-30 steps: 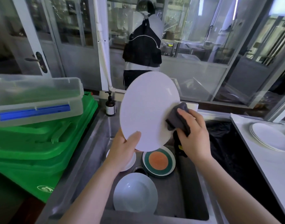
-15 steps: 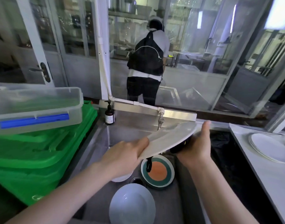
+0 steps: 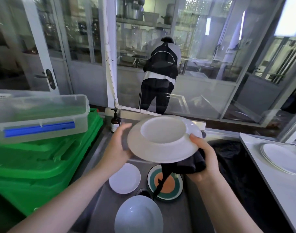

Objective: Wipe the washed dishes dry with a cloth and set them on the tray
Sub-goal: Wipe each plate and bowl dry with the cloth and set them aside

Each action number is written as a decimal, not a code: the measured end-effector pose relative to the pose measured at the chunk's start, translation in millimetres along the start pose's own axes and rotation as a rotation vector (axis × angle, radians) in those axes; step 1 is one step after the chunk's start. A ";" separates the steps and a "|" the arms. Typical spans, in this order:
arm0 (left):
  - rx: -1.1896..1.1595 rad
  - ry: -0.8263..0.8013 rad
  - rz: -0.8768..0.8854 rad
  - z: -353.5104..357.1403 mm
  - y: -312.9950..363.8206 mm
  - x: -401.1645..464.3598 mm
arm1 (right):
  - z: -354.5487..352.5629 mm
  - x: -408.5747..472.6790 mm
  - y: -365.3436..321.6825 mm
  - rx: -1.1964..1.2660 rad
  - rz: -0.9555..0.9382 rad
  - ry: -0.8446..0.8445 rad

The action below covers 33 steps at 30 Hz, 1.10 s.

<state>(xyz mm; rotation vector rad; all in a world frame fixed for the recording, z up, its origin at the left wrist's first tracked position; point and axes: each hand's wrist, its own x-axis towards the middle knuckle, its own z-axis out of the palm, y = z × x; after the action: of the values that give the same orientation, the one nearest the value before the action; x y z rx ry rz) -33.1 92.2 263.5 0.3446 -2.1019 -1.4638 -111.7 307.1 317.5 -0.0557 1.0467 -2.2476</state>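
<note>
While both hands are up over the sink (image 3: pixel 96 158), I see the white plate (image 3: pixel 162 140) held between them, turned bottom-up so its raised foot ring faces me, tilted slightly down toward the left. My left hand (image 3: pixel 117 148) supports the plate's left rim with straight, spread fingers and the palm against the edge, nothing curled round it. My right hand (image 3: pixel 204 158) is at the plate's right rim, thumb on top of the rim and fingers curled underneath, clamped on the dark cloth (image 3: pixel 191 163) bunched against the plate's underside; a strip of the cloth hangs down toward the sink.

Below, in the sink, lie three more dishes: a small white plate (image 3: pixel 124 178) under my left wrist, a plate with orange centre and green ring (image 3: pixel 165 182) just beside it to the right, and a pale blue bowl (image 3: pixel 138 215) nearest me.

On the right, the white bench (image 3: pixel 276 179) carries a stack of white plates (image 3: pixel 281 157), well apart from the held one. I cannot tell whether they sit on a tray.

On the left, a clear lidded box with a blue clip (image 3: pixel 39 116) rests on green crates (image 3: pixel 48 158). A brown pump bottle (image 3: pixel 115 122) stands at the sink's back corner. Beyond the glass, a person in dark clothes (image 3: pixel 160 78) stands with their back to me.
</note>
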 end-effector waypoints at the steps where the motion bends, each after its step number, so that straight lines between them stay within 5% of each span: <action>1: -0.289 0.019 -0.178 -0.5 3.1 -0.1 | 1.0 -0.3 -2.3 0.003 -0.031 -0.043; 3: -0.885 -0.135 -0.473 -0.9 10.6 -1.0 | 2.0 -0.4 -5.5 0.011 -0.074 -0.118; 5: -1.120 -0.262 -0.585 0.6 21.3 -3.5 | 2.3 1.5 -5.4 0.014 -0.100 -0.151; 13: -1.103 -0.091 -0.462 4.2 37.5 3.3 | -1.4 8.4 -6.4 -0.027 -0.067 -0.018; 17: -1.021 -0.057 -0.361 -7.7 40.0 9.3 | -11.1 23.0 -23.7 0.011 -0.215 0.081; 19: -0.998 -0.061 -0.318 -9.7 42.7 10.4 | -4.9 34.3 -29.7 -0.218 -0.455 0.143; 24: -1.002 -0.051 -0.220 -3.5 49.2 11.7 | 11.3 44.5 -24.9 -1.262 -1.092 0.100; 33: -1.030 0.138 -0.165 21.9 56.9 13.3 | 35.1 16.8 38.4 -1.413 -1.197 -0.057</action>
<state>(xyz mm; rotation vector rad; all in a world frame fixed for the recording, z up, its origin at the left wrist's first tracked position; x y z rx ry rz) -50.7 123.9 314.2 0.1925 -1.0047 -2.2949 -93.9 255.8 310.8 -1.6510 2.8020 -1.6540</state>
